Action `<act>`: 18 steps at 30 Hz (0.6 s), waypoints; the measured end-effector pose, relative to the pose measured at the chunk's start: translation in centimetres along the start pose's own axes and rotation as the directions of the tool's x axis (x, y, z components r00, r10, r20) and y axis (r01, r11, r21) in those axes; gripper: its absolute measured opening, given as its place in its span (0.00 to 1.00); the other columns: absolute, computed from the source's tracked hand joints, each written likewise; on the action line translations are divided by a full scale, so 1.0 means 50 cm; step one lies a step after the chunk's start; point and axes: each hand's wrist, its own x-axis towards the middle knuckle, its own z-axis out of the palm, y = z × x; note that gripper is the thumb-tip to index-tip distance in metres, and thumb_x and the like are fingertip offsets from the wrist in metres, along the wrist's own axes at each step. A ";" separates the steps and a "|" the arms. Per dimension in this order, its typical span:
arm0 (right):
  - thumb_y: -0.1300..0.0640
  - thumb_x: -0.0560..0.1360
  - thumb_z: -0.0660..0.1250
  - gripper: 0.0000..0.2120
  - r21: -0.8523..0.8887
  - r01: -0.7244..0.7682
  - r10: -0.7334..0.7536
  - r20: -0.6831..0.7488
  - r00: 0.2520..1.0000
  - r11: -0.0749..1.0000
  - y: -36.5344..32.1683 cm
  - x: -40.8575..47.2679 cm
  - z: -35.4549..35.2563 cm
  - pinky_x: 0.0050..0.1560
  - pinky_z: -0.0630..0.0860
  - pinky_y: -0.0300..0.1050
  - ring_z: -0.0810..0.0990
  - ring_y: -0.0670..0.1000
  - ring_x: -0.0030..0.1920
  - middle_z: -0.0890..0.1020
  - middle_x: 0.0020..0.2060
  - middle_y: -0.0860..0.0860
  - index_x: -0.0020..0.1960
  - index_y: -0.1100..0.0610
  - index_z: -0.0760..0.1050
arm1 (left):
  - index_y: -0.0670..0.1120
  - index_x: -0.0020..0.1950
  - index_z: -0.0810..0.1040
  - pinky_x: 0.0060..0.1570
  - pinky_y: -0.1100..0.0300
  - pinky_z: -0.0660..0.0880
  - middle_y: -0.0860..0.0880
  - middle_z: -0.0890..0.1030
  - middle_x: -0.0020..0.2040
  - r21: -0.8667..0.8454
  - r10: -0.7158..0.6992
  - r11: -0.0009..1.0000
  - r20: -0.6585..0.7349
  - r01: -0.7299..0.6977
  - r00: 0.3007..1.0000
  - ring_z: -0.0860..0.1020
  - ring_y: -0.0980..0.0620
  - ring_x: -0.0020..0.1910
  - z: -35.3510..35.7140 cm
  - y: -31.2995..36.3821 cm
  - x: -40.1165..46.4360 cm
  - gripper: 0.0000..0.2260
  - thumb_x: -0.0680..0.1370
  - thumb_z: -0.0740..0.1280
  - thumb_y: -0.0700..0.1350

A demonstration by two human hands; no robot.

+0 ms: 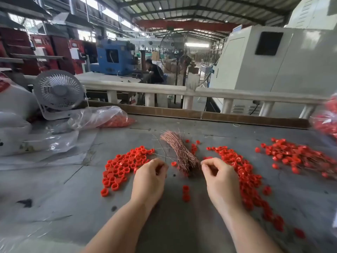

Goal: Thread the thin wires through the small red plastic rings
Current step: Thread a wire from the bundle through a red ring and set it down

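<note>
A bundle of thin copper-coloured wires (179, 151) lies on the grey table, fanned out at its far end. Small red plastic rings lie in a pile on the left (124, 167) and in a long pile on the right (244, 176). My left hand (149, 178) hovers just left of the bundle with its fingers curled inward; I cannot see whether anything is inside them. My right hand (220, 179) sits just right of the bundle, thumb and index finger pinched on wire strands at its near right edge. A single ring (174, 163) lies between my left hand and the bundle.
Red rings with wires in them (299, 156) are heaped at the far right. A clear bag of red rings (109, 119) and a small white fan (58, 89) stand at the back left. A cardboard strip (200, 114) edges the table's far side.
</note>
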 end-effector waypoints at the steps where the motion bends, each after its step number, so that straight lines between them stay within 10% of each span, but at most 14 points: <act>1: 0.65 0.73 0.67 0.06 -0.008 0.020 -0.020 -0.001 1.000 1.000 0.007 0.002 0.000 0.43 0.72 0.44 0.79 0.52 0.40 0.82 0.36 0.49 0.42 0.56 0.80 | 0.47 0.42 0.80 0.35 0.67 0.65 0.54 0.78 0.34 0.046 0.053 0.997 0.014 -0.054 0.998 0.75 0.52 0.36 0.003 -0.001 -0.001 0.05 0.76 0.67 0.43; 6: 0.67 0.72 0.68 0.07 -0.079 0.086 -0.087 -0.008 0.996 0.993 0.011 -0.002 -0.005 0.46 0.72 0.43 0.78 0.51 0.42 0.81 0.40 0.50 0.43 0.57 0.79 | 0.49 0.47 0.83 0.41 0.79 0.63 0.58 0.76 0.40 0.112 0.301 0.940 0.169 -0.321 0.939 0.72 0.60 0.38 0.013 0.017 -0.015 0.06 0.74 0.69 0.41; 18: 0.67 0.72 0.66 0.13 -0.119 0.036 -0.040 -0.031 0.999 0.992 0.016 -0.015 -0.006 0.56 0.72 0.50 0.77 0.54 0.51 0.80 0.49 0.52 0.54 0.56 0.77 | 0.47 0.47 0.80 0.42 0.78 0.62 0.56 0.72 0.43 0.128 0.322 0.914 0.346 -0.385 0.881 0.68 0.58 0.40 0.010 0.014 -0.027 0.04 0.73 0.70 0.41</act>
